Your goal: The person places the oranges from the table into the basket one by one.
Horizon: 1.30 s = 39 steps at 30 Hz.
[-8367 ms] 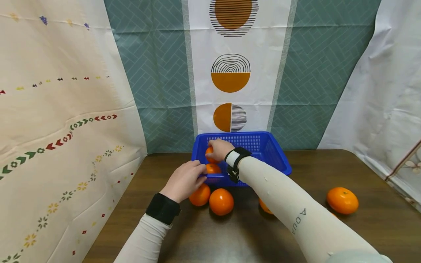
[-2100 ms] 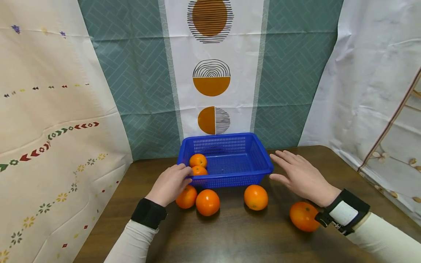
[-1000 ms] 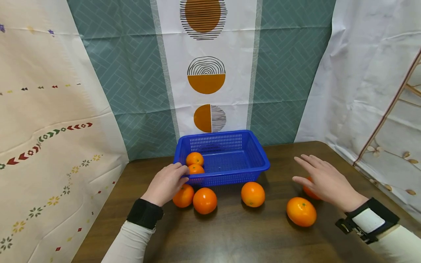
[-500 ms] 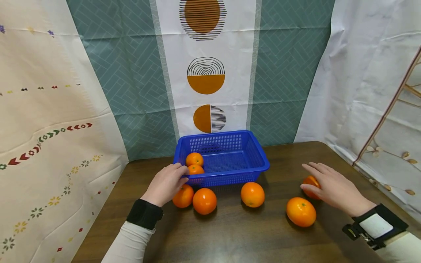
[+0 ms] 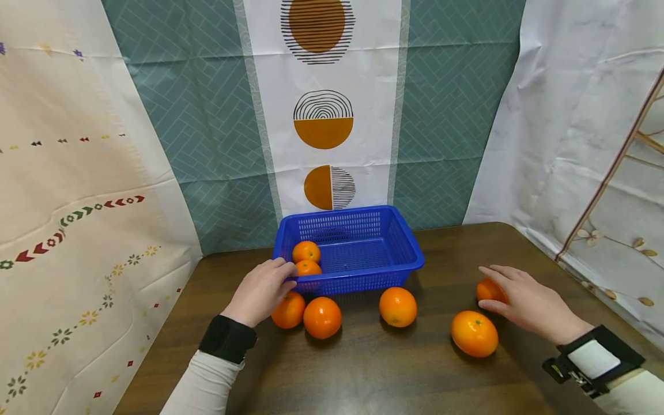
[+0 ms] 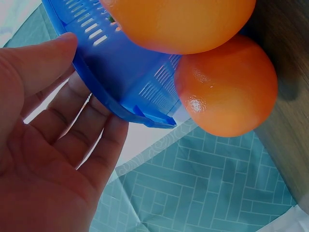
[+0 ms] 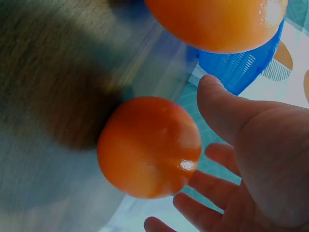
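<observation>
My left hand [image 5: 261,291] holds the near left corner of a blue plastic basket [image 5: 363,282]. In the left wrist view its thumb lies on one side of the rim [image 6: 91,82], the fingers on the other. At the right, my right hand [image 5: 534,305] is spread over the far side of an orange [image 5: 489,291], thumb and fingers apart around it. The right wrist view shows fingertips right at that orange's [image 7: 149,150] edge. Another orange [image 5: 474,334] lies just nearer. Inside the basket, two oranges sit at the left, one behind [image 5: 306,252] and one in front [image 5: 308,267].
Two oranges, one under the left hand [image 5: 289,311] and one beside it [image 5: 323,318], lie before the basket. Another orange [image 5: 398,307] lies near its front right corner. The brown wooden table [image 5: 363,374] ends at cloth hangings [image 5: 207,144] behind and at both sides.
Earlier my right hand held an orange inside the basket; that orange now rests there. The hand has since swung right and lowered to the far right orange. My left hand stays on the rim.
</observation>
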Available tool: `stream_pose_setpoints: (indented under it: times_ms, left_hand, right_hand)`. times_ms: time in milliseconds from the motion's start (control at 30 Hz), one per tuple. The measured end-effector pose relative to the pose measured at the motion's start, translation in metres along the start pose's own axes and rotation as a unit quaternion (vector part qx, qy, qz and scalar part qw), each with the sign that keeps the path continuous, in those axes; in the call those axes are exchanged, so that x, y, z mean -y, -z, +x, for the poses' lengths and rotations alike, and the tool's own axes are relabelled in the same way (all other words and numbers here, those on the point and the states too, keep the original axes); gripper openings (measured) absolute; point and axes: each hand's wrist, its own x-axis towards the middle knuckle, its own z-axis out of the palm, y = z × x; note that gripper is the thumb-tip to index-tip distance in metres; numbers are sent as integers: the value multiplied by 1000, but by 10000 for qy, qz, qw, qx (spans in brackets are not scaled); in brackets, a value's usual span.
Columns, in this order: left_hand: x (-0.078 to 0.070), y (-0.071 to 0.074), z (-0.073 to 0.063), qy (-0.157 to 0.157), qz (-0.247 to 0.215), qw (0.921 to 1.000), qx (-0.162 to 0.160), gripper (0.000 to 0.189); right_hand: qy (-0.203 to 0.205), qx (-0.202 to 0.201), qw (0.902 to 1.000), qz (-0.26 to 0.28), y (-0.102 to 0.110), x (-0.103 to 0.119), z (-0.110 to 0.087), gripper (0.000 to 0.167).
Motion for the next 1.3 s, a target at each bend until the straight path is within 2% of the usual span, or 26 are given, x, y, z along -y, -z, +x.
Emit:
stream_pose_setpoints:
  times_ms: [600,900,1300]
  left_hand:
    - [0,-1,0,53,-19,10000,36,22]
    - [0,-1,-1,-33,7,10000,-34,22]
    - [-1,-1,0,53,-22,10000,38,22]
  right_hand:
    - [-27,42,10000,17,-8,-7,0,80]
    - [-50,106,9999,33,-11,-9,0,79]
    - [-113,171,9998,-13,-12,-11,1,76]
